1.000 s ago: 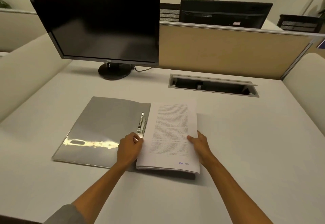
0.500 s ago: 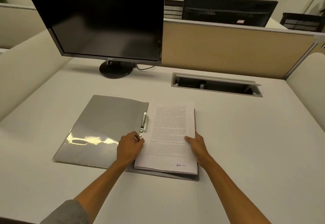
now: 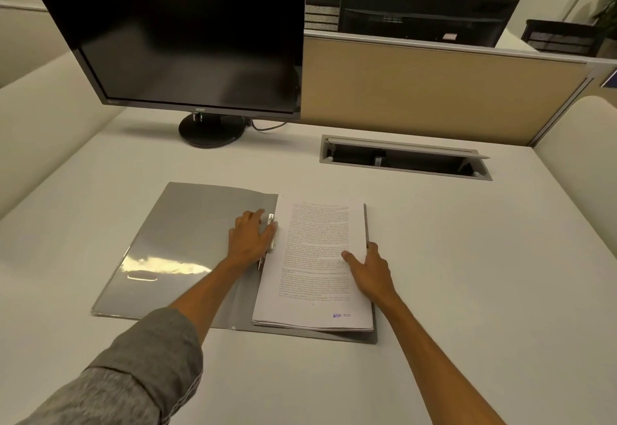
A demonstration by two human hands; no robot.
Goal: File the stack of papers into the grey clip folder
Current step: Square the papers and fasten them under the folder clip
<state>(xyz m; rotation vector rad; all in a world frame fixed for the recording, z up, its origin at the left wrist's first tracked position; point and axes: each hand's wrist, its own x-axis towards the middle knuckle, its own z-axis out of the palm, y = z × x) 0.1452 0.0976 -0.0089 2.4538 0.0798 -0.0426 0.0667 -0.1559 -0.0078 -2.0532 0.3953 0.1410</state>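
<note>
The stack of papers [image 3: 317, 264] now sits squarely on the right leaf of the open grey clip folder [image 3: 187, 241], its left edge drawn in beside the metal clip [image 3: 271, 234]; a second ago it overhung the far side. Your left hand [image 3: 250, 241] has slid up the spine and lies flat over the clip, fingers spread, gripping nothing. Your right hand [image 3: 370, 271] presses open-palmed on the stack's right edge. Clamping looks like the next step. Behind, a dark monitor [image 3: 180, 34] stands on the white desk [image 3: 467, 274].
</note>
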